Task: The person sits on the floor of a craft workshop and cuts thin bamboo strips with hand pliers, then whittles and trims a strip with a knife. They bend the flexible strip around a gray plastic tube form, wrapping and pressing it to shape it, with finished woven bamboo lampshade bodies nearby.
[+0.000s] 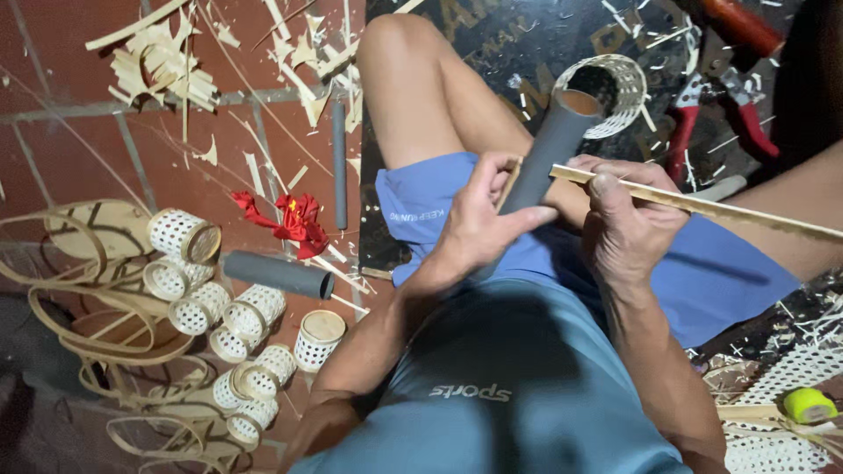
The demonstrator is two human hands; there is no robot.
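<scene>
Left hand [479, 224]: fingers curled closed around a grey pipe [551, 149] held over the lap. Right hand [625, 215]: fingers pinched shut on a bamboo strip [746, 215] laid against the pipe. A woven sleeve [619, 88] rings the pipe's far end; finished woven cylinders [224, 316] lie on the floor.

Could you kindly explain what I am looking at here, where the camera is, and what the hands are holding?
The one picture comes from a camera on a seated person's head, looking down at their lap. The left hand grips a grey pipe with a white woven sleeve on its far end. The right hand holds a thin bamboo strip against the pipe. On the red tile floor lie finished woven sleeves, another grey pipe, bamboo shavings, red cloth and red-handled pliers.
</scene>
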